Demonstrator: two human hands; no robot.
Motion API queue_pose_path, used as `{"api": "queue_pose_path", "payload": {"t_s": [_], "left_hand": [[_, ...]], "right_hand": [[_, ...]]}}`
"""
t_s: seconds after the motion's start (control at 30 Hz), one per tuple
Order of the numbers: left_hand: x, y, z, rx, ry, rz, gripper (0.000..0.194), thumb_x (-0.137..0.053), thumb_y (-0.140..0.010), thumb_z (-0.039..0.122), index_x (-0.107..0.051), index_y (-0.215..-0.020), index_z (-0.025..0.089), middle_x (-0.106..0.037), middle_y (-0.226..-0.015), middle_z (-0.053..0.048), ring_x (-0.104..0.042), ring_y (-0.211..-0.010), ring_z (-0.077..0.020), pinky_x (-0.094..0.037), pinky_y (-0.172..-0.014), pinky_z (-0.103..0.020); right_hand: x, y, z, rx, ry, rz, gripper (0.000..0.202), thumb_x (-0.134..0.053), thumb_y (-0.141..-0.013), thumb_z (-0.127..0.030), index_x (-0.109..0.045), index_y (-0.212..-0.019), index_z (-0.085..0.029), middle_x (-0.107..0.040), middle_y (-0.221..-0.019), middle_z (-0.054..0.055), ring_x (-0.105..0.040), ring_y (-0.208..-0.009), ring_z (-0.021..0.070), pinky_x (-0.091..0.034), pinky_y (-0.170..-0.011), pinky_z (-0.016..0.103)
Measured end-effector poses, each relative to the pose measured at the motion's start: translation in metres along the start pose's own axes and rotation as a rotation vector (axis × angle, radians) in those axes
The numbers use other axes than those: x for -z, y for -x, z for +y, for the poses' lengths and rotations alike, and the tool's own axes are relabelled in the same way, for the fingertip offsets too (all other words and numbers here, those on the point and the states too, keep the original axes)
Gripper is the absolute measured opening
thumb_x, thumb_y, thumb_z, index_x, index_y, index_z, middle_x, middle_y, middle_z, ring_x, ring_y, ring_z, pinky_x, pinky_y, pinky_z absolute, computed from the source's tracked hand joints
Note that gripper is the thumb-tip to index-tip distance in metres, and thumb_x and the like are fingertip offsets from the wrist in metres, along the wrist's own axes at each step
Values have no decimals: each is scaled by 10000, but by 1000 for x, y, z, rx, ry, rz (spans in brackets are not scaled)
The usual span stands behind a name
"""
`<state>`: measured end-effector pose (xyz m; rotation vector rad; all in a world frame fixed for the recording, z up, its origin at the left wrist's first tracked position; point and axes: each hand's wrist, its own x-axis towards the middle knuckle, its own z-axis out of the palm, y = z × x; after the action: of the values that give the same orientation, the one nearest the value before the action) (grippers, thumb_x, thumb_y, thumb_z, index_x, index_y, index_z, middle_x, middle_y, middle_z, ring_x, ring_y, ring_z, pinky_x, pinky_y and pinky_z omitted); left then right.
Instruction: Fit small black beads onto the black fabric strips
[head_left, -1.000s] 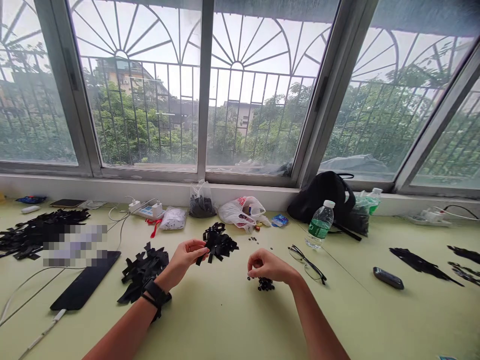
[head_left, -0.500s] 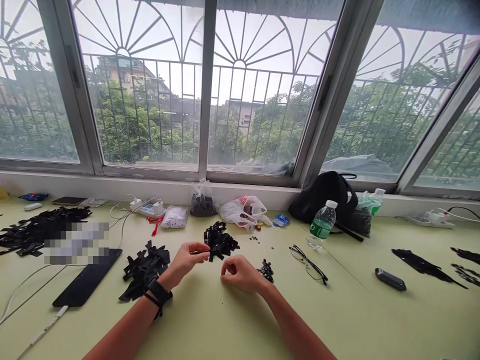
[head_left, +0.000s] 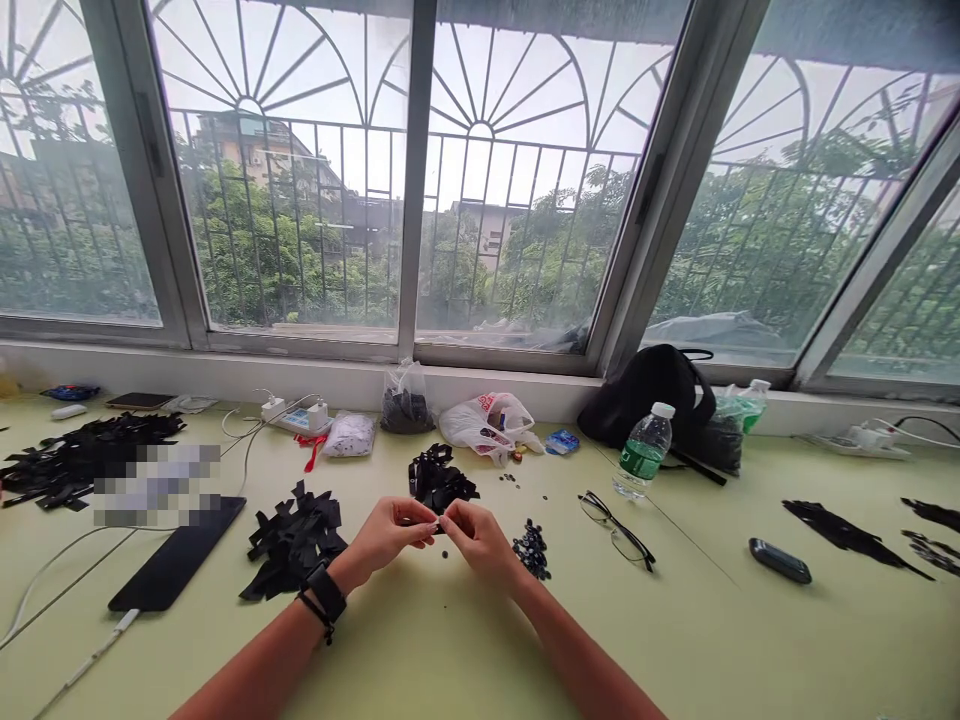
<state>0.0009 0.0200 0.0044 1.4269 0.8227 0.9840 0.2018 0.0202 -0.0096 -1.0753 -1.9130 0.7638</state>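
My left hand (head_left: pixel 394 532) and my right hand (head_left: pixel 472 535) meet at the fingertips over the green table (head_left: pixel 465 650). Both are pinched closed around something small whose shape is mostly hidden; a bit of black shows beneath the fingertips. Just behind them lies a heap of black pieces (head_left: pixel 442 482). Left of my left hand is a pile of black fabric strips (head_left: pixel 296 540). Small dark round parts (head_left: pixel 531 550) are gathered right of my right hand. One small dark round piece (head_left: pixel 445 554) lies just below the fingertips.
Eyeglasses (head_left: pixel 619 530) and a water bottle (head_left: pixel 645 452) stand to the right, near a black bag (head_left: pixel 649 395). A black case (head_left: pixel 780 560) lies farther right. At left are a black tablet-like device (head_left: pixel 176 555) with a cable and another strip pile (head_left: pixel 90 455). Plastic bags (head_left: pixel 491 425) line the window.
My hands have come together at the fingertips; my left hand has moved right and down from the black heap. A small dark round piece now shows on the table below them.
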Motion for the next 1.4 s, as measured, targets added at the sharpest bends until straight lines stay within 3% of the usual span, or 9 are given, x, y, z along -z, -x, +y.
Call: {"api": "queue_pose_path", "payload": {"t_s": [0.23, 0.43, 0.73, 1.4], "left_hand": [[2, -2, -2, -12, -53, 22, 358, -810, -716, 479, -787, -854, 149, -739, -712, -84, -662, -658, -196, -507, -646, -304], [-3, -2, -10, -93, -178, 47, 297, -801, -726, 442, -775, -787, 153, -722, -682, -62, -614, -623, -174, -418, -563, -258], [-18, 2, -13, -185, -389, 94, 174, -734, -776, 334, -767, -761, 164, -744, -743, -71, -592, -638, -180, -404, -571, -265], [-21, 3, -21, -234, -591, 90, 129, -637, -755, 190, -754, -799, 155, -704, -723, -34, -592, -680, -166, -401, -606, -235]], "right_hand": [[7, 1, -1, -42, 54, -2, 434, -563, -900, -537, -488, -659, -183, -439, -600, -37, -368, -569, 112, -265, -521, 231], [14, 2, 0, -56, 53, -37, 392, -635, -849, -462, -507, -615, -175, -462, -576, -38, -379, -560, 106, -267, -520, 227], [18, 4, 7, -59, 174, -101, 299, -661, -805, -346, -538, -605, -161, -496, -556, -36, -404, -541, 97, -261, -503, 215], [20, 8, 7, -49, 324, -168, 229, -625, -812, -284, -563, -632, -156, -557, -593, -21, -449, -564, 105, -274, -519, 214]]}}
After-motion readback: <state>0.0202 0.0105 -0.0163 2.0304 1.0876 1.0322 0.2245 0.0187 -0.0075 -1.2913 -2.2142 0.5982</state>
